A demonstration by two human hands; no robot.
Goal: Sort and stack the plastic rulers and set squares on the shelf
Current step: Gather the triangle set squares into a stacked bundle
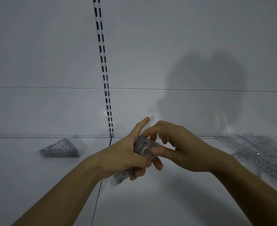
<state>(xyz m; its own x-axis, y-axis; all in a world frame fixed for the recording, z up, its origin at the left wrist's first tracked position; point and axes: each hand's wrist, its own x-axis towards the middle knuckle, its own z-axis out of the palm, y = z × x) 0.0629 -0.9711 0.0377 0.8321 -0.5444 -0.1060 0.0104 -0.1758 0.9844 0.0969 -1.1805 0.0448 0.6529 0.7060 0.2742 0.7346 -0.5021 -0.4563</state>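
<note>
Far left on the shelf [36, 176], the stack of set squares [61, 149] sits neat and well apart from the action. Centre stage, the left hand [126, 159] wraps a bundle of rulers [141, 147], index finger pointing up. Slippery plastic sleeves there; a loose squeeze could let them fan out and slide free. The right hand [177, 147] pinches the bundle's top, thumb pressing, fingers curled. Far right, the unsorted pile [257, 154] sprawls near the edge.
</note>
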